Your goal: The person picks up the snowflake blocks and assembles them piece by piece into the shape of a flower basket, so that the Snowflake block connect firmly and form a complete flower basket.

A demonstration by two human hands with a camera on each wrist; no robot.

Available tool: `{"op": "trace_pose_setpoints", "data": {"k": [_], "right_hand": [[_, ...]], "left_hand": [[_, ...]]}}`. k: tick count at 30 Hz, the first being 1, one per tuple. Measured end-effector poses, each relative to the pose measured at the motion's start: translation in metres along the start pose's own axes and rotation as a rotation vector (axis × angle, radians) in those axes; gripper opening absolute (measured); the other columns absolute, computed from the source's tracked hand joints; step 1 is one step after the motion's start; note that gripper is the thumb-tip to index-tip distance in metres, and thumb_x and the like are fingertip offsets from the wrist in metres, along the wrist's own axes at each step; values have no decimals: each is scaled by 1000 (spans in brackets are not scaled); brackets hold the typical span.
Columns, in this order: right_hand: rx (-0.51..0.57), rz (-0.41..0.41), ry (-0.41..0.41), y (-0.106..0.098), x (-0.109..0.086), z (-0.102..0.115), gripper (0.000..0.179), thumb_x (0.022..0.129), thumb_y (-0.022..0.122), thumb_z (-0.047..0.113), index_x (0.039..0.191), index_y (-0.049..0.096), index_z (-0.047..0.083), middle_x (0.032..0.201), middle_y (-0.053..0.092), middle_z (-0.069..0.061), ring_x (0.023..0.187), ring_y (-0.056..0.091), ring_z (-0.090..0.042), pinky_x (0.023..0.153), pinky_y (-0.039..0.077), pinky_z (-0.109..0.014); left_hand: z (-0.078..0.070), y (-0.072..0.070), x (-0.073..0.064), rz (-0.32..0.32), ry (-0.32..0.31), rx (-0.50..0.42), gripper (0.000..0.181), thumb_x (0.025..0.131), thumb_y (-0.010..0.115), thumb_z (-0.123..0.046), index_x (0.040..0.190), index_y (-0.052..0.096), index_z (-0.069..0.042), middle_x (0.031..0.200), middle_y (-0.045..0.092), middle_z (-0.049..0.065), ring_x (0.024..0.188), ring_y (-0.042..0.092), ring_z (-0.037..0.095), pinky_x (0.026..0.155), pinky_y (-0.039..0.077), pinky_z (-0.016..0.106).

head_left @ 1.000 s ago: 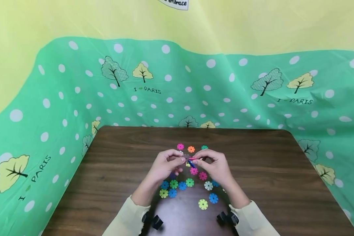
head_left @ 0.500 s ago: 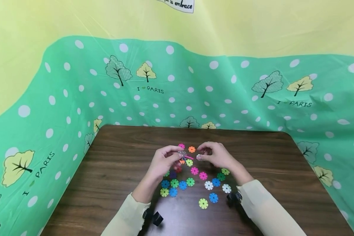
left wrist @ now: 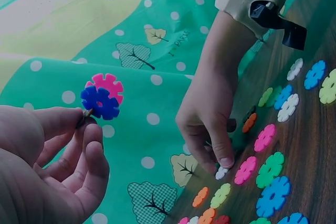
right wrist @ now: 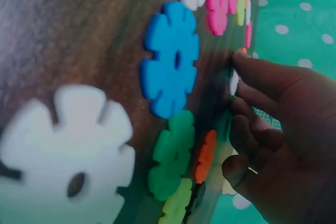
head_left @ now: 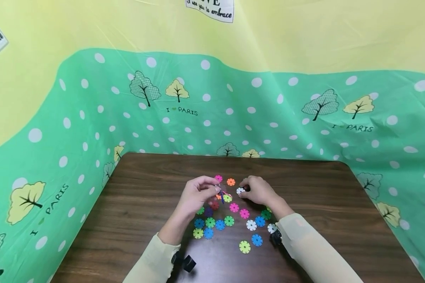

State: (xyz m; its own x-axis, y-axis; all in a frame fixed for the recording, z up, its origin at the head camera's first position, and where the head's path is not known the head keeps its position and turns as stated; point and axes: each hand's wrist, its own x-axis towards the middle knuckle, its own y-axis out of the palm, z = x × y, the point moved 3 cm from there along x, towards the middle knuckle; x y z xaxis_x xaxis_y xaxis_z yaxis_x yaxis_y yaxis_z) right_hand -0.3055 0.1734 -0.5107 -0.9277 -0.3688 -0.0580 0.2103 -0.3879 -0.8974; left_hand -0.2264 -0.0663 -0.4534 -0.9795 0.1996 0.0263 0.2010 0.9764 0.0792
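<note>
My left hand pinches a small cluster of snowflake building discs above the table, between thumb and index finger. In the left wrist view a blue disc stands in front of a pink disc, and a small dark piece shows at the fingertips. Over to the right, my right hand reaches down to a white disc, low over the table. Thumb and curled fingers pinch this white disc at its edge; the hand hides part of it in the right wrist view.
Loose discs in several colours lie flat on the dark wooden table, among them a pink one, a blue one and a yellow-green one. A green and yellow printed cloth hangs behind the table.
My right hand has come away from the cluster and gone to the right, then lowered at the white disc. The left hand keeps pinching the cluster nearly in place. The head view has shifted slightly.
</note>
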Motion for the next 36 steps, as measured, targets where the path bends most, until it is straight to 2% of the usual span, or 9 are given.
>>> {"op": "trace_pose_setpoints", "data": {"k": [4,7,11,16,19,23,27,31,36], "right_hand": [[38,5,13,0,-1,-2,21,85,85,25,99,74,13,88,65,1,79,57,-16,73,52,-36],[95,-17,-13,-3,-4,-2,12,89,81,17,94,70,16,82,63,3,75,55,-15,70,49,-33],[216,-130,-84,-12,-14,4,6,94,74,11,96,71,16,82,66,4,74,58,-14,68,51,-31],[458,-290,-121,-25,-36,17,8,93,78,18,99,74,20,88,72,4,75,62,-18,68,55,-28],[605,-346,-158,-30,-48,27,9,91,80,19,99,75,19,90,75,2,75,63,-18,67,55,-28],[713,-390,-214,-31,-59,39,10,91,79,12,99,75,14,90,75,-4,73,63,-18,64,54,-27],[750,-402,-273,-28,-65,45,12,89,79,6,98,75,12,91,75,-7,72,63,-19,62,53,-26],[773,-375,-344,-27,-65,50,13,89,78,2,97,75,12,91,75,-6,73,66,-26,63,56,-26],[803,-363,-382,-28,-62,57,14,88,77,-2,96,75,10,89,75,-9,73,68,-26,63,58,-27]], "left_hand": [[2,2,0,6,-5,-5,19,93,72,-3,111,71,4,82,72,6,64,67,17,61,60,32],[3,3,0,10,-26,-17,19,94,72,-3,112,71,4,82,72,5,67,70,17,65,63,35],[3,4,1,11,-40,-29,19,94,71,-1,112,71,3,82,71,6,67,70,17,66,63,37],[4,6,2,24,-54,-31,20,93,71,0,113,70,4,86,70,7,65,70,17,70,64,45],[5,7,3,30,-66,-32,23,93,71,1,115,69,6,88,69,9,66,71,17,72,64,48],[5,7,2,31,-70,-36,24,93,71,0,117,69,5,89,70,10,67,71,18,70,64,40],[5,9,1,46,-77,-53,25,94,71,-1,117,69,5,88,71,9,67,71,16,69,64,35],[2,8,0,55,-77,-78,26,94,70,-1,118,68,9,86,71,7,67,71,15,68,64,33],[0,8,-1,50,-75,-106,25,94,70,0,117,67,10,84,70,6,67,71,15,66,63,32]]}}
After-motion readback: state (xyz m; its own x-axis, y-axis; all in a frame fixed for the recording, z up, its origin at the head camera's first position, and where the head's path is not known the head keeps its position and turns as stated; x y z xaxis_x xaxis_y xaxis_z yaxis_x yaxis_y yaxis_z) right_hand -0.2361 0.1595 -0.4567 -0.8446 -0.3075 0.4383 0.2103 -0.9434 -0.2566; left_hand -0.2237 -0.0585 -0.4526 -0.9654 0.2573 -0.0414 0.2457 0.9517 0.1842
